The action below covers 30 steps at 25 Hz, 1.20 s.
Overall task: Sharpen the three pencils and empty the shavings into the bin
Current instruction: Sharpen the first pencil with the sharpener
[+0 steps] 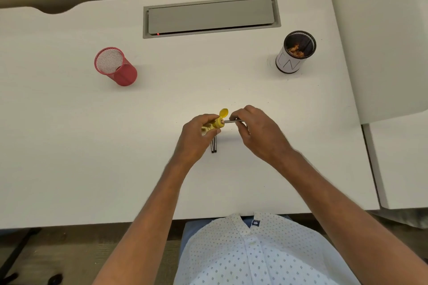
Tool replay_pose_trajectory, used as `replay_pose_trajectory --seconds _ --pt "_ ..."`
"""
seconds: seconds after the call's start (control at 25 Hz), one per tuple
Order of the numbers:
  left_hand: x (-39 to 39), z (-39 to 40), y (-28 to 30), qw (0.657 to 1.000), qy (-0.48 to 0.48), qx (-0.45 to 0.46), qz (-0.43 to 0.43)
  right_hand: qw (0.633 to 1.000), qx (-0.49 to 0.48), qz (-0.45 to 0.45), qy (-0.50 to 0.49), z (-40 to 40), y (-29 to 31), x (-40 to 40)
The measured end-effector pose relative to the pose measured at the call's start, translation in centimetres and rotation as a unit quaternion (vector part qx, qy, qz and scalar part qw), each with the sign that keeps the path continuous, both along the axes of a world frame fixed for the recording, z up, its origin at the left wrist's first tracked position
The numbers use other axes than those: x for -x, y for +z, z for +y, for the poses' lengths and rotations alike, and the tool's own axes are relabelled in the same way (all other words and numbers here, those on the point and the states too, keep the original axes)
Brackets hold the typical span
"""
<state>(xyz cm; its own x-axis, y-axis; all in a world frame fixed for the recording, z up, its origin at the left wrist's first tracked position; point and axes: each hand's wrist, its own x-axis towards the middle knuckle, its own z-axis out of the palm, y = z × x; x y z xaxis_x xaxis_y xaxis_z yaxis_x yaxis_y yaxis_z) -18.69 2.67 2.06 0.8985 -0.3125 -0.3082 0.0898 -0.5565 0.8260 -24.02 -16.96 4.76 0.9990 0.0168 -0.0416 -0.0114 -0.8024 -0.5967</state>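
At the near middle of the white counter (69, 146), both hands work just above the surface. The left hand (196, 136) curls its fingers round a yellow sharpener (217, 122), whose round lid (223, 112) stands flipped open on top. The right hand (259, 132) pinches a pencil (231, 121) that lies level, its tip in the sharpener's mouth. Two more pencils (214, 146) lie side by side on the counter just under the left hand, partly hidden by it. Far right stands the bin (291, 60), a dark mesh cup with a white wrap and brown shavings (295, 50) inside. Far left, a red mesh cup (118, 69) stands well apart. A grey hatch (210, 16) is set into the counter's far side.
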Motion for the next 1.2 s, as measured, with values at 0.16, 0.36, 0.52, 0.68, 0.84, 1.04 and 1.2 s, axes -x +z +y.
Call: replay_pose_trajectory --seconds 0.16,0.36,0.52,0.68,0.84,1.04,1.2 --pt "-0.8 0.5 0.8 0.998 -0.056 -0.029 -0.015 0.999 0.018 0.002 0.038 0.9 0.4 -0.7" --pt "-1.8 1.2 2.2 0.991 -0.107 -0.056 -0.062 0.993 0.087 -0.079 0.021 1.4 1.1 -0.6" --pt "-2.4 1.3 3.0 0.977 -0.147 -0.104 -0.113 0.99 0.112 -0.084 0.008 1.4 2.1 -0.4" --pt "-2.5 1.6 3.4 0.958 -0.18 -0.131 -0.183 0.989 0.001 0.132 -0.062 1.7 2.4 -1.4" --pt "-4.0 2.0 3.6 0.96 -0.193 -0.12 -0.164 0.997 -0.002 0.058 -0.044 2.7 2.4 -0.9" --pt "-4.5 2.4 3.8 0.967 -0.2 -0.081 -0.134 0.971 0.175 -0.157 -0.038 3.3 1.5 -0.3" --pt "-4.1 2.7 3.8 0.969 -0.188 -0.072 -0.14 0.968 0.18 -0.172 -0.011 2.6 1.8 -0.7"
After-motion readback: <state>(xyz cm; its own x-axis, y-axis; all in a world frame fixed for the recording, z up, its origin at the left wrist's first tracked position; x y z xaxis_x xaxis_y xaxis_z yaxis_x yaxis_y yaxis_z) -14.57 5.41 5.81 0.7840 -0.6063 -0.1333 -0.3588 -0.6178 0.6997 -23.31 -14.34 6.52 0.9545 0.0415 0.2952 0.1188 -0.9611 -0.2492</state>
